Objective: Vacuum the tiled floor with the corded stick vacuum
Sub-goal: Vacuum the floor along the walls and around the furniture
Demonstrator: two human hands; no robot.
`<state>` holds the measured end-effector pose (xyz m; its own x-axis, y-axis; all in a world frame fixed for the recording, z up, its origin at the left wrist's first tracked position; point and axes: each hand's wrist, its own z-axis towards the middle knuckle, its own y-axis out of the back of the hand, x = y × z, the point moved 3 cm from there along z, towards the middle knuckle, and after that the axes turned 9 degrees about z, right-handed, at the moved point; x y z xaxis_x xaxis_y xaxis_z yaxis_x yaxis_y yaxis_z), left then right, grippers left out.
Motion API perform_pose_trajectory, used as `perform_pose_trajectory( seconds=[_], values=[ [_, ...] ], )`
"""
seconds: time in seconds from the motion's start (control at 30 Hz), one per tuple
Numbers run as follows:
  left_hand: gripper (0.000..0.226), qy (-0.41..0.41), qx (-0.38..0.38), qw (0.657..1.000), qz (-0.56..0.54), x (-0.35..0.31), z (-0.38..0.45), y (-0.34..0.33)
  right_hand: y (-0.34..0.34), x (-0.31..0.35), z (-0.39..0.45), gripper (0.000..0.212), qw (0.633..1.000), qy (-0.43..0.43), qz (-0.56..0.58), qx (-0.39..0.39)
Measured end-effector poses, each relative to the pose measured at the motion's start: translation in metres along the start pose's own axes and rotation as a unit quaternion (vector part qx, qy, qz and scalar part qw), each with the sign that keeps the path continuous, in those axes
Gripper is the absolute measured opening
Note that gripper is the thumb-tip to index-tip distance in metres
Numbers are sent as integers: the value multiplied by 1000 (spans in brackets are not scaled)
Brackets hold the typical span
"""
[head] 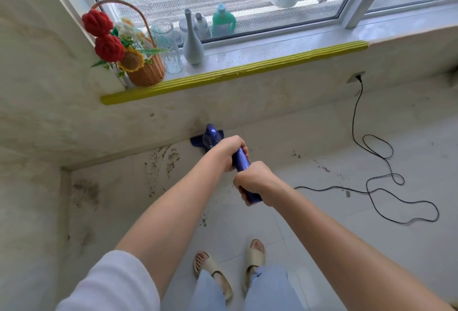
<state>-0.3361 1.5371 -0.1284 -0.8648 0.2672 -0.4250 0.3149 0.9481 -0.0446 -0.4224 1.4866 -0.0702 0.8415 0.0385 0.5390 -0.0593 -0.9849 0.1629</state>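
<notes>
Head view: vacuum handle (241,162) inside curled fingers (244,193).

Glossy blue plastic vacuum (240,159), smooth pale floor tiles (371,248) with a slight sheen, woven wicker basket (146,72), knitted yarn roses (109,48), ribbed clear glass jar (168,45), matt ceramic-looking vase (193,43)

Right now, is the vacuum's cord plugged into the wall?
Plugged in: the black cord runs from the floor up into the wall socket.
</notes>
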Motion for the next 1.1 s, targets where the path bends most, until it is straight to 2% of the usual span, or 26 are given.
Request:
perform_pose_trajectory(
  seconds=[0.2, 0.4, 0.57, 0.8, 0.9, 1.0, 1.1],
  values=[
    [17, 15, -9, 999, -30, 8, -7, 7, -7, -6, 2, 22, 999, 18, -5, 27],
    [18, 4, -58, 997, -59, 28, -14, 0, -6, -28, 0, 13, 997, 18, -20, 74],
    [14, -7, -75, 996, -42, 42, -22, -6, -4, -42, -8, 12, 997, 11, -13, 78],
    [12, -1, -80, 996, -38, 62, -35, 29, -40, -48, -29, 22, 994, 9, 5, 106],
    [14, -4, -82, 995, -48, 66, -36, 52, -59, -42, -34, 21, 995, 10, -4, 103],
    [7, 0, -82, 996, -42, 69, -36, 74, -81, -39, -34, 21, 996, 5, -2, 94],
    [12, -5, -71, 997, -37, 67, -32, 92, -101, -34, -31, 22, 997, 2, -23, 77]
  ],
)
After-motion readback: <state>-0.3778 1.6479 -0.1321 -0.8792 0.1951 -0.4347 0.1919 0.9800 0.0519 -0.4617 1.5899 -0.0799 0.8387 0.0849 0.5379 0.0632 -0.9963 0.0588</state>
